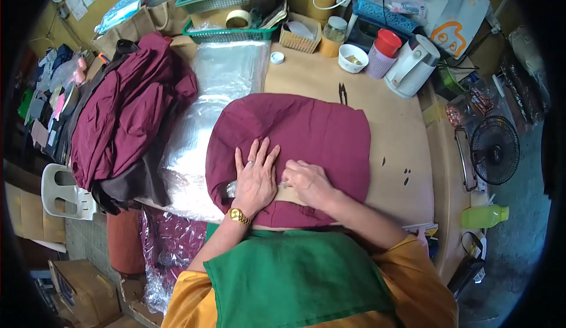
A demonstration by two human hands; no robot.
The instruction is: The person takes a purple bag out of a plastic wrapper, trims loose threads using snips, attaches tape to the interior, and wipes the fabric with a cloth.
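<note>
A maroon cloth piece with a rounded outline lies on the table in front of me, its near edge close to my body. My left hand rests flat on it with fingers spread, a ring and a gold watch showing. Just to the right, my right hand is closed, its fingertips curled down at the cloth; what they pinch is hidden. A tan patch shows between and below the hands, and I cannot tell whether it is tabletop or another layer. Some shiny clear plastic peeks out by my left wrist.
Clear plastic sheets lie left of the cloth, beside a heap of maroon and dark garments. Black thread snips lie beyond it. Green baskets, a white bowl, a red cup and a kettle line the back.
</note>
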